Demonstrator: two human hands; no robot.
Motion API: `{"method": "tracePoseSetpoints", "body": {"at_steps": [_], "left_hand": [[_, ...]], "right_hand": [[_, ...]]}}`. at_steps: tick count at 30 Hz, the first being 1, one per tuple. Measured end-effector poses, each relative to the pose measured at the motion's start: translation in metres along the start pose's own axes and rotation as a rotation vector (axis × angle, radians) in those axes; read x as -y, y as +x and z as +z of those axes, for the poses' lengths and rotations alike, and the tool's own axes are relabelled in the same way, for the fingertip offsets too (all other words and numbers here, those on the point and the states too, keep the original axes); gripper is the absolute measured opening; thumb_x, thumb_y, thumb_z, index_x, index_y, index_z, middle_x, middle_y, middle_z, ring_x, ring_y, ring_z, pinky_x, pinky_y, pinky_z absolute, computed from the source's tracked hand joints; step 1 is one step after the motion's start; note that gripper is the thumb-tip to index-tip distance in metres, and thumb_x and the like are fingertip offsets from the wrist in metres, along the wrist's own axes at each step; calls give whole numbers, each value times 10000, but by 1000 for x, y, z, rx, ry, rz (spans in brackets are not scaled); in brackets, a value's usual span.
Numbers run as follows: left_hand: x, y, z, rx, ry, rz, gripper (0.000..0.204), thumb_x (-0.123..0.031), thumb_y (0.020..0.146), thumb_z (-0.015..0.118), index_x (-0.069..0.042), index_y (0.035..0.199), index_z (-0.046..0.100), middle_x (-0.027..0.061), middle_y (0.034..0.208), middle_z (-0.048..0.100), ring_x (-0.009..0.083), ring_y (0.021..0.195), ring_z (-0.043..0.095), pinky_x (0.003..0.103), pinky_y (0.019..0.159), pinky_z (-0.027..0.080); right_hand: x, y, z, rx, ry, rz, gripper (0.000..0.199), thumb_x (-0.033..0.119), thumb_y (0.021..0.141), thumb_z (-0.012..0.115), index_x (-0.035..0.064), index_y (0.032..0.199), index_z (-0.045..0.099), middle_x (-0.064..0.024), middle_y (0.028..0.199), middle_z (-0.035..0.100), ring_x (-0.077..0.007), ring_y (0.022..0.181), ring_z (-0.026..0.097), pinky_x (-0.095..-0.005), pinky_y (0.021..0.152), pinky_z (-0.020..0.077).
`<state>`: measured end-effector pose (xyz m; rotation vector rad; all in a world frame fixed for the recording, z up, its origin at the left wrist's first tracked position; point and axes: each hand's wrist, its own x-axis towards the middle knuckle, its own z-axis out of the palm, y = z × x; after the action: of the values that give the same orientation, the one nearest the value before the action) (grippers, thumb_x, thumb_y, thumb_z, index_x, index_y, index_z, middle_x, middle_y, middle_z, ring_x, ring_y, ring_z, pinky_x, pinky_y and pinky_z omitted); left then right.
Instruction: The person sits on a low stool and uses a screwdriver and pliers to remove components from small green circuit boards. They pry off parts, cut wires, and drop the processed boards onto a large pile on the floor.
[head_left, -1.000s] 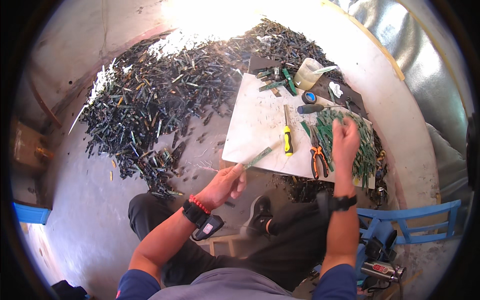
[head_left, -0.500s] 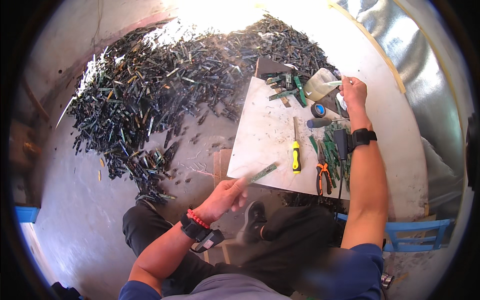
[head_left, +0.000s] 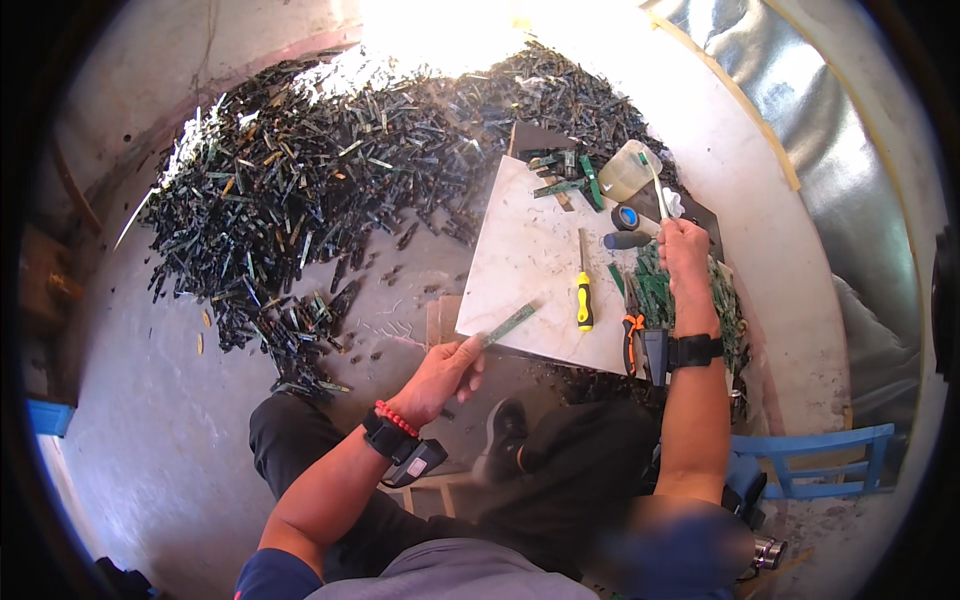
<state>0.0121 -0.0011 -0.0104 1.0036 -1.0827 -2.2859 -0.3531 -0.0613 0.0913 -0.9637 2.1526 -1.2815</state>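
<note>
Concrete floor (head_left: 180, 440) all round, and a white slab serving as the counter (head_left: 525, 260) sits low in front of the seated person. Left hand (head_left: 447, 372) is closed around one end of a long green circuit strip (head_left: 510, 323), thumb and fingers pinching it, and the strip angles up over the counter's near left corner. Right hand (head_left: 684, 250) is out over the counter's right edge, fingers curled shut on a thin white stick (head_left: 655, 185) that points away toward the far right corner. Right under that hand lies a heap of green circuit boards (head_left: 655, 295), spilling over the right edge. Just beside it, toward the near edge, orange-handled pliers (head_left: 629, 340), and next to those a yellow-handled screwdriver (head_left: 582, 290) lying flat, tip pointing to the far edge. Further out, a dark roll of tape (head_left: 625, 216) and a dark marker-like cylinder (head_left: 628, 240). At the far right corner, a translucent plastic jug (head_left: 628, 170) lies tilted; what is in it I cannot tell. Beyond the counter, a huge dark pile of strips and scrap (head_left: 320, 190) covers the floor. A blue chair (head_left: 815, 460) stands at the person's right.
</note>
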Motion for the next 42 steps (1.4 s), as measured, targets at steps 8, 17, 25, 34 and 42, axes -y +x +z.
{"method": "tracePoseSetpoints", "body": {"at_steps": [8,17,25,34,42], "left_hand": [[6,4,-1,-1,-28,20,415,-412,993,411,-70,787,523,20,608,531,83,453,454,199,434,354],[0,0,1,-6,-25,15,414,-416,992,411,-75,781,516,15,603,521,83,450,451,201,434,358],[-2,5,-3,-40,10,39,422,-418,996,397,-77,773,508,16,606,522,83,454,445,199,438,354],[4,4,-6,-33,-105,28,385,-382,994,427,-73,779,506,18,603,508,92,434,435,206,422,351],[3,3,-2,-61,-72,74,384,-378,990,444,-66,776,514,7,585,503,75,433,430,202,415,348]], "right_hand": [[15,-28,14,-186,3,-128,197,148,906,547,-32,960,606,-9,660,535,-55,474,453,-215,386,361],[-7,-32,30,-71,112,-58,202,137,886,540,-39,952,614,-27,671,572,-80,486,483,-239,416,382],[-14,-39,32,-259,58,-252,221,138,902,537,-58,972,609,-55,699,594,-88,463,487,-248,407,386],[14,-100,19,101,503,-40,140,133,927,506,20,998,549,-7,708,527,-53,490,433,-213,409,355],[-22,-208,12,349,238,151,248,241,971,495,10,975,586,71,592,396,2,437,302,-181,375,224]]}}
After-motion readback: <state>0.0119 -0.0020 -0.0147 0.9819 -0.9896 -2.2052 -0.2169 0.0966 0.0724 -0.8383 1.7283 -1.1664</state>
